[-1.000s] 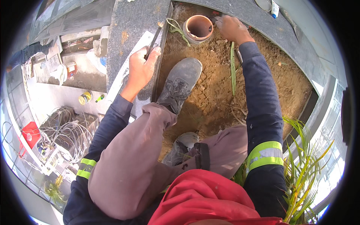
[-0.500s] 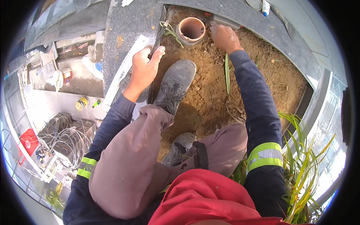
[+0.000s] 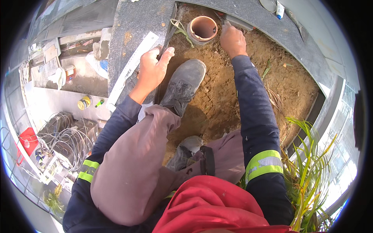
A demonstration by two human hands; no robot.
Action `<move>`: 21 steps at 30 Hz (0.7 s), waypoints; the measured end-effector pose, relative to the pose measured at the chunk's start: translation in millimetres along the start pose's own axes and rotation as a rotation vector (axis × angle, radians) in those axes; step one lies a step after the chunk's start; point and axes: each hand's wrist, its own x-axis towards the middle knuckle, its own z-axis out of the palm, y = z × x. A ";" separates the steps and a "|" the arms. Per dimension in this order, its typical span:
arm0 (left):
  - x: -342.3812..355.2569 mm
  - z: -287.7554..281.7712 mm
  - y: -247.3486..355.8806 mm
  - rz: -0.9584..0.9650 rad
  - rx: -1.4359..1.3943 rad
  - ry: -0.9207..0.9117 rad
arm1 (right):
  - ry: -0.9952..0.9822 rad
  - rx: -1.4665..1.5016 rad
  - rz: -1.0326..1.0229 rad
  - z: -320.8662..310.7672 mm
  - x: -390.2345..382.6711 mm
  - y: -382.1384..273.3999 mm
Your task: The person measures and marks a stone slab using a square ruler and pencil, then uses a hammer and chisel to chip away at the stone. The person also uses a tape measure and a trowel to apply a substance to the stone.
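My left hand (image 3: 150, 72) is closed over the dark inner edge of the grey stone slab (image 3: 145, 17), thumb raised. A long white ruler (image 3: 136, 66) lies on that slab beside the wrist. Across the pit, my right hand (image 3: 233, 42) is closed, knuckles up, at the far border of the brown soil (image 3: 221, 93). A thin dark piece shows past its fingers, but its kind is hidden. Just left of that hand, an orange-brown pipe (image 3: 204, 29) stands upright out of the soil with its open end up. Green leaf strips (image 3: 180, 29) hang beside the pipe.
My dark shoe (image 3: 184, 83) rests in the soil between my arms. Leafy plants (image 3: 307, 163) grow at the right. A tube (image 3: 279, 10) lies on the far ledge. At left are a bucket (image 3: 66, 74), a yellow-labelled tin (image 3: 84, 103), tangled cables (image 3: 72, 143) and a red object (image 3: 28, 140).
My right hand has shifted slightly nearer, with its forearm swinging left over the long leaf. The left hand keeps its place on the slab edge. The view has tilted slightly.
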 end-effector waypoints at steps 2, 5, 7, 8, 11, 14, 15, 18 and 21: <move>-4.7 -1.7 -4.7 -0.022 0.002 0.009 | 0.041 0.028 0.034 5.5 -7.9 -10.2; -5.6 -4.9 -6.2 -0.045 0.031 0.004 | 0.069 0.053 0.083 3.6 -11.0 -18.9; -4.6 -4.7 -6.1 -0.050 0.038 -0.009 | 0.097 0.075 0.077 4.6 -2.1 -15.6; -4.3 -4.4 -7.1 -0.052 0.036 -0.013 | 0.048 0.108 0.154 5.6 -0.8 -13.7; -3.9 -6.7 -14.6 -0.040 0.056 -0.003 | -0.082 0.163 0.259 0.1 -9.0 -20.9; -0.4 -4.2 -9.2 -0.032 0.029 0.009 | -0.101 0.131 0.155 -4.1 -13.8 -6.0; -2.7 -2.8 -7.5 -0.043 0.014 0.009 | -0.086 0.136 0.125 -9.2 -15.0 -5.1; -1.1 -1.2 -4.0 -0.039 0.052 -0.020 | -0.096 0.068 0.079 -27.3 -6.0 -10.0; 0.1 1.6 1.9 -0.060 0.026 -0.046 | -0.197 0.016 0.152 -8.2 16.7 4.1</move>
